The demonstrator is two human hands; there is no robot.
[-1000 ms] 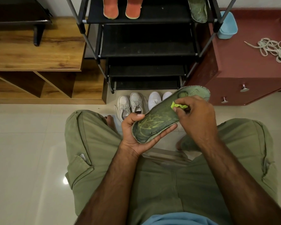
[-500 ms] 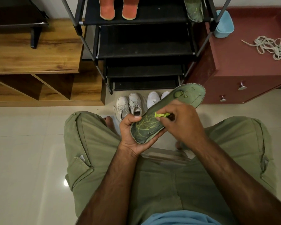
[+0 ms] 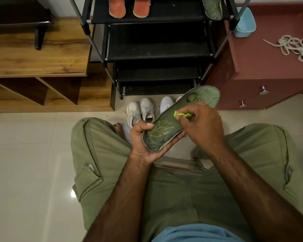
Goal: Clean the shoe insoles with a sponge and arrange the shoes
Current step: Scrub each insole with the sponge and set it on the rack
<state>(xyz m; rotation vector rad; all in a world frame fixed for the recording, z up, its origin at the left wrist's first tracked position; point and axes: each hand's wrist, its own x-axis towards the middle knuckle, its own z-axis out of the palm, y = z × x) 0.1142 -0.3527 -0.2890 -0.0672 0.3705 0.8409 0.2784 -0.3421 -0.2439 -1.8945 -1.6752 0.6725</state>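
Since half a second ago our right grip (image 3: 203, 126) has slid the sponge (image 3: 182, 114) away from the middle of the insole (image 3: 164, 132) and back toward its far, wider end; the insole itself has hardly shifted. The right grip pinches the small bright-green sponge between thumb and fingertips and presses it against the insole's upper face. Our left grip (image 3: 143, 142) is curled round the near end, with the thumb on top and the fingers underneath, and holds the insole in the air above our knees, slanting up toward the rack (image 3: 157, 53).

We judge the task to be partway through. Yellowish streaks show on the near half of the insole, while the far end looks paler, with two round patches, so this one is being scrubbed and does not look finished. On the rack's top shelf lie two orange insoles (image 3: 128, 7) near the left edge and a second green insole (image 3: 213, 7) at the right edge; they may already be cleaned, though we cannot tell. The shoes (image 3: 147, 110) stand on the floor at the foot of the rack, partly hidden behind the insole. What is left, as far as we can see, is finishing this scrub and then arranging the shoes.
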